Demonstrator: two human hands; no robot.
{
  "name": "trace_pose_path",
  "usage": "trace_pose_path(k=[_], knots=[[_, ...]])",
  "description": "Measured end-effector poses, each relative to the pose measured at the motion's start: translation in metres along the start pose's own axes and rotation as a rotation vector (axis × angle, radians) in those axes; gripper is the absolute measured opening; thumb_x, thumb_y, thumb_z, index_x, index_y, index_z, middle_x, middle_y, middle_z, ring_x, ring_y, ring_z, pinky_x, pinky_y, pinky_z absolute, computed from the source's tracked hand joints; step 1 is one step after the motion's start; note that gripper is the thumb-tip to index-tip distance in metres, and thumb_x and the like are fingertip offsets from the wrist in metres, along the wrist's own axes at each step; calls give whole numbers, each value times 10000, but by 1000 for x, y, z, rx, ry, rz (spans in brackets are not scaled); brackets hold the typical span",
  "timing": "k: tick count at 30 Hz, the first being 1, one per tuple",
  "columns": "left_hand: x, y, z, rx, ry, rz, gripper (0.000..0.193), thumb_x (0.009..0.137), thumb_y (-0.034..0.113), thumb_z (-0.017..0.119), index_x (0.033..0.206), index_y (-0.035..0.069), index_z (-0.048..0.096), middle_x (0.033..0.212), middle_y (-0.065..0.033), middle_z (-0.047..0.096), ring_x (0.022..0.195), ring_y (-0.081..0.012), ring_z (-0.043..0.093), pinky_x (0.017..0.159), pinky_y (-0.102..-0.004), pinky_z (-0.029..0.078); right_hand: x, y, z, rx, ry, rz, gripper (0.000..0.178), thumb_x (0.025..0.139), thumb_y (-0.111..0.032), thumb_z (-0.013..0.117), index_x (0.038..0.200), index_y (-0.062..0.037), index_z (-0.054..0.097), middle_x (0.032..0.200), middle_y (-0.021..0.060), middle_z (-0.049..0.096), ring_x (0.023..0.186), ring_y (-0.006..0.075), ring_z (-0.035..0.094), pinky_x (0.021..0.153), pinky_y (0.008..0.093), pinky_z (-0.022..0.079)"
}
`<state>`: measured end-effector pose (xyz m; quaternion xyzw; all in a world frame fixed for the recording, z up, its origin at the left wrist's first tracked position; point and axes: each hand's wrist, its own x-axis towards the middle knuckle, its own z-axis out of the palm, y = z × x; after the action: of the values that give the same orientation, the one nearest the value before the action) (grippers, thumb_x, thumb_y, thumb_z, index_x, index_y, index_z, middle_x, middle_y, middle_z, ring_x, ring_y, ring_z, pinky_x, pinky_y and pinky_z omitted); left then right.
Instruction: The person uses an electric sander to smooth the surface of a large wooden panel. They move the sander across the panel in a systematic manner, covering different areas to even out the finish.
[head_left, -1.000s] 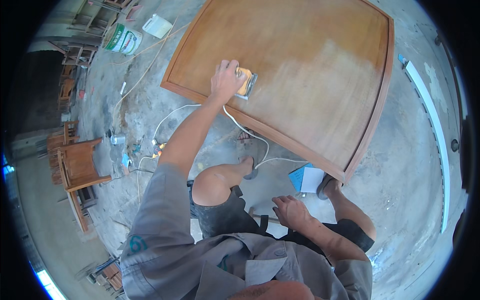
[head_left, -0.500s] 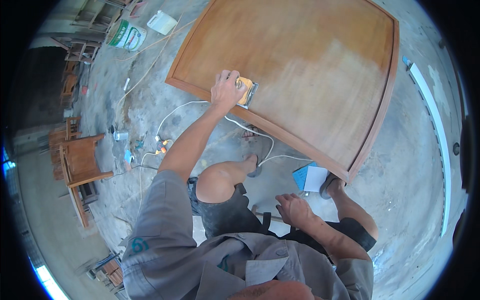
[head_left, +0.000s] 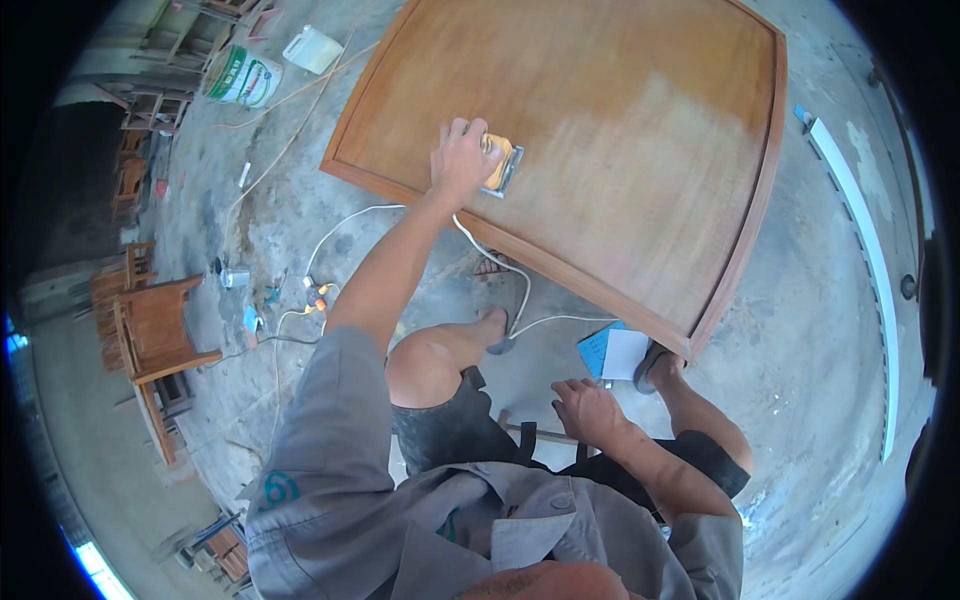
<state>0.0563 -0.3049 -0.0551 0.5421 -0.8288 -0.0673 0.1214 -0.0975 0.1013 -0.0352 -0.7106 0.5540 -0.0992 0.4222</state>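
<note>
My left hand is wrapped over the top of a yellow electric sander. The sander's flat grey base rests on a large framed wooden panel, close to its near left rail. Much of the panel's face is pale and dull toward the right, while the far and left parts keep a warmer brown. From the sander a white cord runs over the frame and down by my feet. My right hand hovers above my lap, apart from the panel, its fingers loosely bent and nothing visible in them.
Blue and white sheets lie under the panel's near corner, beside my foot. Leftward are a plug connection, a small can, a wooden chair, a bucket and a white jug. A long white strip lies right.
My left hand has slid the sander a little way up the panel, farther from the near rail. My right hand stays over my lap.
</note>
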Motion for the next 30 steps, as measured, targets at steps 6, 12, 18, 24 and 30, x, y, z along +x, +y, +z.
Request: trace_pose_path(k=[6, 12, 18, 24, 30], knots=[[-43, -15, -7, -8, 52, -5, 320, 821, 285, 713, 1091, 125, 649, 1157, -109, 615, 1118, -344, 604, 857, -512, 548, -3, -8, -4, 41, 20, -18, 218, 898, -165, 695, 1051, -36, 607, 972, 155, 697, 930, 364, 695, 784, 462, 588], [-21, 0, -4, 4, 30, 4, 333, 818, 286, 717, 1099, 122, 648, 1164, -111, 613, 1123, -352, 605, 854, -510, 550, -10, -5, -1, 47, 23, -4, 208, 898, -168, 698, 1036, -37, 612, 966, 152, 697, 928, 362, 695, 782, 464, 592], [7, 9, 7, -3, 23, 15, 377, 830, 325, 706, 1141, 119, 652, 1207, -131, 604, 1171, -379, 574, 882, -540, 556, -8, -1, 1, 16, 11, 6, 201, 900, -171, 697, 1026, -37, 615, 964, 152, 697, 931, 366, 693, 779, 465, 591], [-39, 3, 1, 3, 10, -18, 362, 824, 306, 720, 1130, 124, 654, 1193, -114, 607, 1151, -369, 583, 892, -525, 546, -7, -5, 0, 7, 40, -29, 213, 905, -182, 689, 1045, -37, 620, 965, 155, 697, 929, 365, 693, 779, 462, 589], [-53, 22, 0, -15, 0, -17, 360, 819, 294, 723, 1129, 125, 654, 1189, -109, 606, 1138, -367, 590, 883, -523, 549, -11, -4, 2, 2, 42, -34, 211, 899, -184, 690, 1045, -47, 624, 957, 151, 695, 921, 361, 695, 773, 461, 589]])
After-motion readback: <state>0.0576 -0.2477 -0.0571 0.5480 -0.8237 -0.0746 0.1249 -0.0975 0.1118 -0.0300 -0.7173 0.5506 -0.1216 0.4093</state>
